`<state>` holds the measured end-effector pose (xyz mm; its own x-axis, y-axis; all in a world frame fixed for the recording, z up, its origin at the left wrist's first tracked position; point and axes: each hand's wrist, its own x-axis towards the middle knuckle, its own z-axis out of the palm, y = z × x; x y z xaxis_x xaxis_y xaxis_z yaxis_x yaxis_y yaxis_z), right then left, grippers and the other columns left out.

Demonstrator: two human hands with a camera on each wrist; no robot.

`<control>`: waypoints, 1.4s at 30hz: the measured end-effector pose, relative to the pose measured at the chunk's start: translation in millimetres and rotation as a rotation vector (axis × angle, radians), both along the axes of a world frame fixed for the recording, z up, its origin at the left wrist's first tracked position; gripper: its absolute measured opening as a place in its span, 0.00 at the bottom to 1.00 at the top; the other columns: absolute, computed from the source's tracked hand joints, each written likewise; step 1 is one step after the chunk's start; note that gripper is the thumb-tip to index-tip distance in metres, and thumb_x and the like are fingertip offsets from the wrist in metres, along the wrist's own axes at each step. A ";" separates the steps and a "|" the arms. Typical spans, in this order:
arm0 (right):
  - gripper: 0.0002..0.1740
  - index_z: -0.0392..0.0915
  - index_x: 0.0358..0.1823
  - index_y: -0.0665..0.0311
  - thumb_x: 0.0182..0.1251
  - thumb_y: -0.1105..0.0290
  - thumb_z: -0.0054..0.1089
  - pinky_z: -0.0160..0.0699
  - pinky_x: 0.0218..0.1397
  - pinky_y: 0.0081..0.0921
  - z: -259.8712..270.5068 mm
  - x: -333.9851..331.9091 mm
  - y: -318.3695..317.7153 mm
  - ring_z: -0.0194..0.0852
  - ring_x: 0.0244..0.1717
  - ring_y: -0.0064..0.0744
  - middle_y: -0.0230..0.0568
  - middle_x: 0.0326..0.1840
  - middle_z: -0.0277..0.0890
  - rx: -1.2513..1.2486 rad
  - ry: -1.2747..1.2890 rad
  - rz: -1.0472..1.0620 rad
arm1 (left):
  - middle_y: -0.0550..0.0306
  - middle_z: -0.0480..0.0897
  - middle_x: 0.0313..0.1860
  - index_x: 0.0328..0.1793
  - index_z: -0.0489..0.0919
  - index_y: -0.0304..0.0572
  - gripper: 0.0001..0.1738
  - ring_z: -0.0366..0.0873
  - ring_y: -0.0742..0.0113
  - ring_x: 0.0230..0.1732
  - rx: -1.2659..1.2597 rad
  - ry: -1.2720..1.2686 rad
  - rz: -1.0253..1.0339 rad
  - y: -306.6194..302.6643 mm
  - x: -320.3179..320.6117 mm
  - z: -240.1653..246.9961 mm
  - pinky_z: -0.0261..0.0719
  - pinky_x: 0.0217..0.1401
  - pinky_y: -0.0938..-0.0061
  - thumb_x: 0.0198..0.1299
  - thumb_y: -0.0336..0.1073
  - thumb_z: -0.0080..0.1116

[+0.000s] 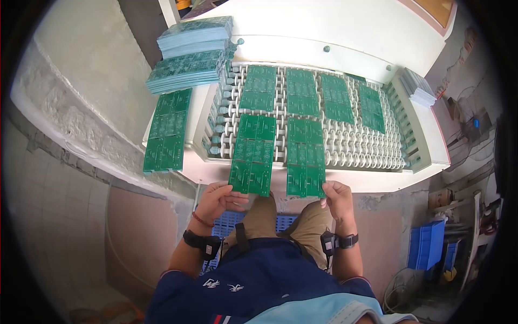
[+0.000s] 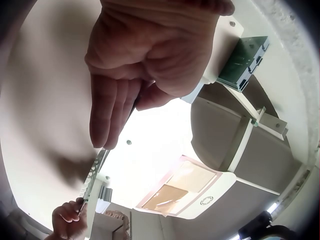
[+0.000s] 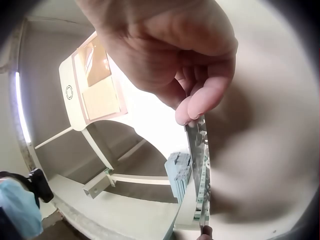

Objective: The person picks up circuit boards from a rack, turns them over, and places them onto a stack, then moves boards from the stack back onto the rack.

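In the head view my left hand (image 1: 218, 200) pinches the near left corner of a green circuit board (image 1: 252, 154), thumb on top and fingers below. My right hand (image 1: 339, 198) pinches the near right corner of a second green circuit board (image 1: 306, 156). Both boards jut past the front edge of a roller conveyor (image 1: 364, 154), their far ends over its white rollers. The left wrist view shows the fingers (image 2: 105, 107) stretched out under the board. From the right wrist, the board (image 3: 197, 145) appears edge-on between thumb and fingers.
Several more boards (image 1: 258, 86) lie in a row across the back rollers. Tall board stacks (image 1: 186, 70) stand on the machine's left side, with a loose board (image 1: 167, 132) in front. Another stack (image 1: 418, 86) sits at the right end. A blue bin (image 1: 425, 244) stands at lower right.
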<state>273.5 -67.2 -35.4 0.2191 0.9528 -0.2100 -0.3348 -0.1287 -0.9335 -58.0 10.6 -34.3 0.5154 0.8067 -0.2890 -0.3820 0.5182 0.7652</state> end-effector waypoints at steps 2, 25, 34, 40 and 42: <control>0.11 0.76 0.35 0.73 0.63 0.69 0.55 0.71 0.17 0.16 -1.1 1.7 -1.0 0.71 0.15 0.23 0.39 0.21 0.75 -0.026 -0.025 0.006 | 0.34 0.79 0.38 0.47 0.73 0.22 0.18 0.81 0.47 0.37 -0.007 -0.012 -0.001 -0.9 -1.7 -1.9 0.84 0.33 0.58 0.63 0.35 0.42; 0.11 0.76 0.32 0.68 0.64 0.66 0.55 0.65 0.14 0.14 11.7 18.8 -29.2 0.68 0.13 0.21 0.37 0.20 0.75 0.052 -0.162 -0.147 | 0.31 0.72 0.52 0.61 0.58 0.20 0.26 0.75 0.37 0.47 0.202 -0.263 0.383 38.3 -103.6 70.6 0.80 0.44 0.46 0.66 0.38 0.38; 0.17 0.74 0.44 0.71 0.61 0.63 0.58 0.79 0.27 0.20 51.9 -30.2 -17.3 0.78 0.27 0.27 0.44 0.31 0.78 0.167 -0.174 0.237 | 0.50 0.77 0.48 0.58 0.67 0.29 0.24 0.77 0.65 0.45 0.378 -0.090 0.251 -35.8 -7.7 64.3 0.75 0.46 0.73 0.60 0.39 0.51; 0.20 0.67 0.50 0.73 0.60 0.70 0.59 0.76 0.31 0.16 49.8 -61.1 -1.9 0.76 0.34 0.23 0.43 0.37 0.78 0.228 -0.094 0.293 | 0.56 0.75 0.52 0.62 0.65 0.33 0.21 0.72 0.72 0.50 0.308 -0.109 -0.130 -35.7 55.0 32.9 0.70 0.52 0.78 0.65 0.34 0.42; 0.17 0.68 0.49 0.73 0.60 0.73 0.59 0.75 0.33 0.16 44.7 -54.5 -11.4 0.76 0.35 0.22 0.43 0.37 0.78 0.182 -0.111 0.241 | 0.53 0.74 0.53 0.62 0.64 0.31 0.22 0.72 0.69 0.51 0.338 -0.081 -0.227 -30.6 64.3 31.4 0.71 0.52 0.74 0.64 0.34 0.42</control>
